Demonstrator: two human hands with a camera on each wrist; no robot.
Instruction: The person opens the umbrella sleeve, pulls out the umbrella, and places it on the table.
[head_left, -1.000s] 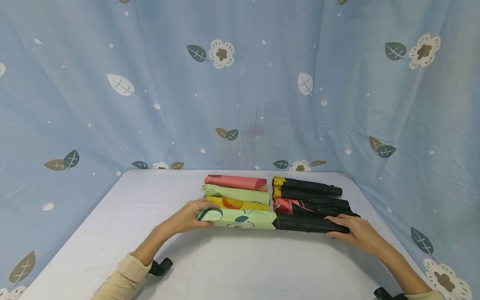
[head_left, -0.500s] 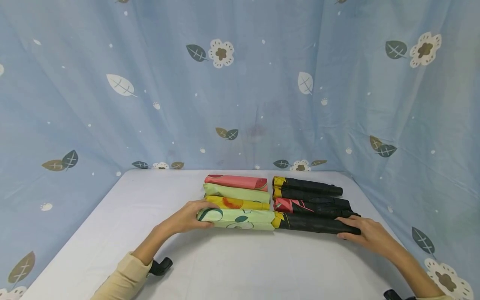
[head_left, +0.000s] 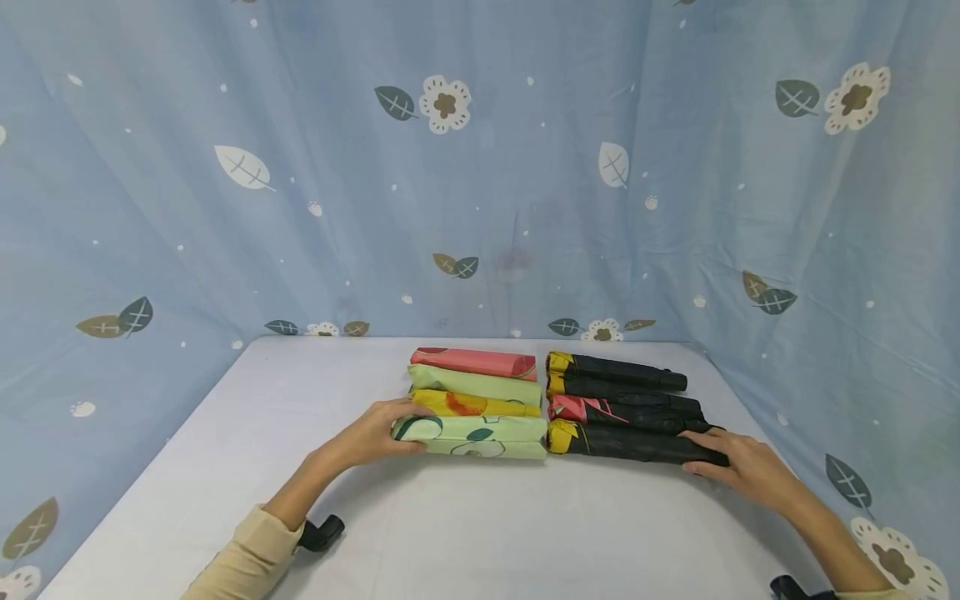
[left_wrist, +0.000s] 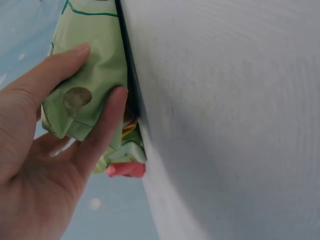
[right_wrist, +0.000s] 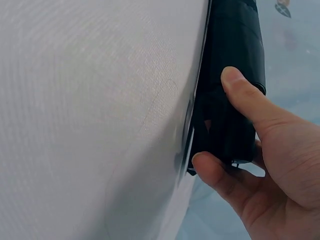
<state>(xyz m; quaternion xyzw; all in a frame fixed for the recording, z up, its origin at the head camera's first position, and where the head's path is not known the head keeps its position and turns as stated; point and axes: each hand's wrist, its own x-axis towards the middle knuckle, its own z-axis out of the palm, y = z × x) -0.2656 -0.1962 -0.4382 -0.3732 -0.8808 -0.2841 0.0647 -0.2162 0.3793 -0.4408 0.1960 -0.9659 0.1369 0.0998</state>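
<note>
In the head view my left hand (head_left: 378,432) grips the left end of a light green, avocado-print umbrella sleeve (head_left: 480,437). Thumb and fingers hold the closed-looking end of this sleeve (left_wrist: 92,80) in the left wrist view. A black folded umbrella (head_left: 637,443) with a yellow left end lies in line with it, a narrow gap between them. My right hand (head_left: 753,468) holds the umbrella's right end. The right wrist view has my thumb on one side of the black umbrella (right_wrist: 235,50) and a fingertip on the other; my remaining fingers are partly hidden.
Behind the green sleeve lie a yellow fruit-print sleeve (head_left: 487,406), a plain light green one (head_left: 480,384) and a pink one (head_left: 472,362). Behind the black umbrella are a red-ended umbrella (head_left: 637,411) and two yellow-ended ones (head_left: 630,372). A blue curtain (head_left: 510,167) backs the white table (head_left: 480,533).
My right hand has moved right with the black umbrella, whose yellow end has come out of the green sleeve. My left hand has stayed in place on the sleeve.
</note>
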